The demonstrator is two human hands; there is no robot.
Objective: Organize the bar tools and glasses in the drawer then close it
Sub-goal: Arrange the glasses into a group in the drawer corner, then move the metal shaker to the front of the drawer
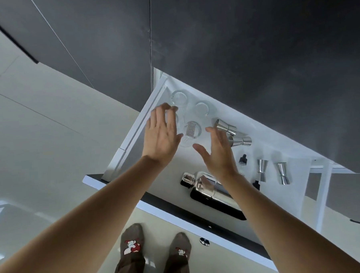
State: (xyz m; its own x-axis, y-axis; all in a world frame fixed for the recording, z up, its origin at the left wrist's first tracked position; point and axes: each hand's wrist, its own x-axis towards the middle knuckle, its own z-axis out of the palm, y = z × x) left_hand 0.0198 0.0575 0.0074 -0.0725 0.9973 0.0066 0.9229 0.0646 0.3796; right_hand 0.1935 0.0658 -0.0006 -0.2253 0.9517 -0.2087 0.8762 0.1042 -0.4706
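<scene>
— Two bare hands hovered over the open white drawer?
— Yes. Nearest lay the shiny steel cocktail shaker; above it the left hand and right hand, fingers spread, holding nothing; beyond, clear round glasses, with steel jiggers alongside.

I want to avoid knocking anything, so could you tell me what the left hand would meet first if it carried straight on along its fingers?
Probably the far glass beyond the left hand; its fingertips already overlap the rim, though depth is unclear.
</scene>
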